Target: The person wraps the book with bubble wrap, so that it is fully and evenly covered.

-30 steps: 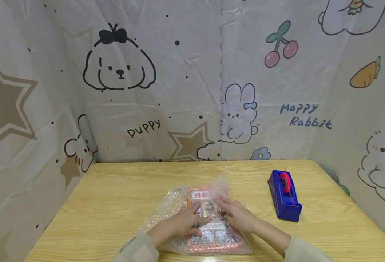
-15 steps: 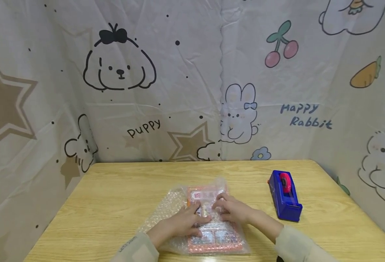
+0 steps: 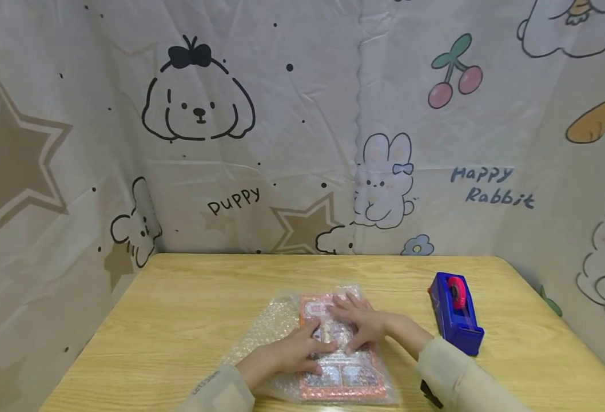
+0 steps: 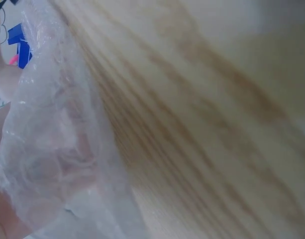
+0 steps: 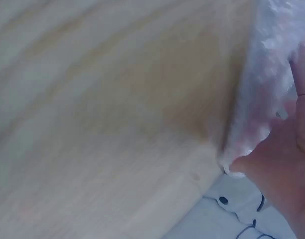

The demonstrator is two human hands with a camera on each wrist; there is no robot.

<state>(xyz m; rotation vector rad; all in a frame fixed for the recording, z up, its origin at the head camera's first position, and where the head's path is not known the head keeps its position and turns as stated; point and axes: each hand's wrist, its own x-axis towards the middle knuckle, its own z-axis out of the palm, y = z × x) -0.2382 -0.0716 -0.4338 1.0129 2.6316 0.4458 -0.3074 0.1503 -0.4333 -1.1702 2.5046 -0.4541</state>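
A flat orange-edged item with printed pictures, like a book or thin box (image 3: 343, 393), lies wrapped in bubble wrap (image 3: 266, 323) on the table. My left hand (image 3: 298, 350) rests on its left middle with spread fingers. Higher up and to the right, my right hand (image 3: 359, 320) lies over the wrap, its fingers extended across the upper part. The left wrist view shows the translucent bubble wrap (image 4: 48, 144) close up, bulging beside the hand. In the right wrist view, the thumb side of the right hand (image 5: 286, 159) is against the wrap's edge (image 5: 261, 89).
A blue tape dispenser (image 3: 457, 320) with a pink roll stands on the right side of the wooden table (image 3: 179, 309). Behind the table hangs a pale printed cloth (image 3: 302, 114). A small black object (image 3: 430, 395) shows under the right sleeve.
The right hand drew back with bent fingers, folding wrap over the item's top, then spread out flat upon it. The left hand stayed put. The head view shifted slightly.
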